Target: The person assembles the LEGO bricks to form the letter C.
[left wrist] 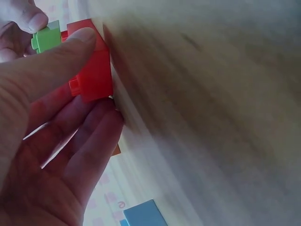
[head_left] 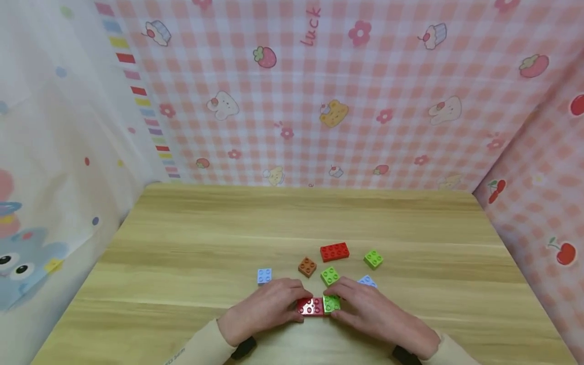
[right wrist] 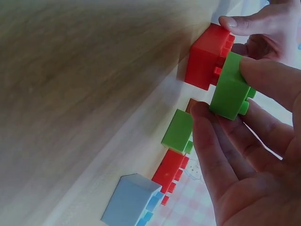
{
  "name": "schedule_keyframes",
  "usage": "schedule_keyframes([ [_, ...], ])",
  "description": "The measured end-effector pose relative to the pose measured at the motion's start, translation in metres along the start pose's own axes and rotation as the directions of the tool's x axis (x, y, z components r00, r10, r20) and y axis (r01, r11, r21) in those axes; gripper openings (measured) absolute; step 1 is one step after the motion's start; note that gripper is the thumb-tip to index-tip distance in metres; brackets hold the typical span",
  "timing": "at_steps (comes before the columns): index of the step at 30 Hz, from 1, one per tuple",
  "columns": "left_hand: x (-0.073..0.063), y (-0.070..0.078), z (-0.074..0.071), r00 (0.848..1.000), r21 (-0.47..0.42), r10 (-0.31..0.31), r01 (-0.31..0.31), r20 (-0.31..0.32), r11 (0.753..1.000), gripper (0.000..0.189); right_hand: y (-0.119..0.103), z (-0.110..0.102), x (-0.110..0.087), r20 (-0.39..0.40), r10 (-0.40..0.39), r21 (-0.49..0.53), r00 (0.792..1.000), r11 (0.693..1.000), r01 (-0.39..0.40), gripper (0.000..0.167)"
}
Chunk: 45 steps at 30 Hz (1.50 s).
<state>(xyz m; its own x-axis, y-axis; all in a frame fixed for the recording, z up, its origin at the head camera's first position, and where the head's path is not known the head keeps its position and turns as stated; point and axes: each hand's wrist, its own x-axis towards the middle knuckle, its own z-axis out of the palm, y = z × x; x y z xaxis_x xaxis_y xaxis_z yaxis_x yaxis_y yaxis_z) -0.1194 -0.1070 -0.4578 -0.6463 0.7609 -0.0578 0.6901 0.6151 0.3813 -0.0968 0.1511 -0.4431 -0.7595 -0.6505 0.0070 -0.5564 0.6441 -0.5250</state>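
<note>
My left hand (head_left: 269, 309) grips a red building brick (head_left: 311, 306) by its left part, thumb on the near side and fingers on the far side. With my right hand (head_left: 371, 310) I pinch a square green building brick (head_left: 331, 304) between thumb and fingers. In the right wrist view this green brick (right wrist: 230, 89) is at the red brick's (right wrist: 202, 61) right end, at the level of its studs. Whether the studs are pressed in, I cannot tell. The left wrist view shows the red brick (left wrist: 96, 73) low against the table.
Beyond my hands lie a brown brick (head_left: 307, 266), a green brick (head_left: 329, 276), a long red brick (head_left: 335, 251) and another green brick (head_left: 373, 259). One blue brick (head_left: 264, 276) is by my left hand, another (head_left: 367, 281) by my right. Patterned cloth (head_left: 319, 101) hangs behind the wooden table (head_left: 205, 218).
</note>
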Motion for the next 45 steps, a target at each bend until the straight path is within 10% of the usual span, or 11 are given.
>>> schedule_keyframes([
  [45, 0.0005, -0.0012, 0.0007, 1.000, 0.015, -0.008, 0.008, 0.013, 1.000, 0.042, 0.0052, 0.0033, 0.0047, 0.005, -0.060, -0.021, 0.998, 0.998, 0.060, 0.031],
])
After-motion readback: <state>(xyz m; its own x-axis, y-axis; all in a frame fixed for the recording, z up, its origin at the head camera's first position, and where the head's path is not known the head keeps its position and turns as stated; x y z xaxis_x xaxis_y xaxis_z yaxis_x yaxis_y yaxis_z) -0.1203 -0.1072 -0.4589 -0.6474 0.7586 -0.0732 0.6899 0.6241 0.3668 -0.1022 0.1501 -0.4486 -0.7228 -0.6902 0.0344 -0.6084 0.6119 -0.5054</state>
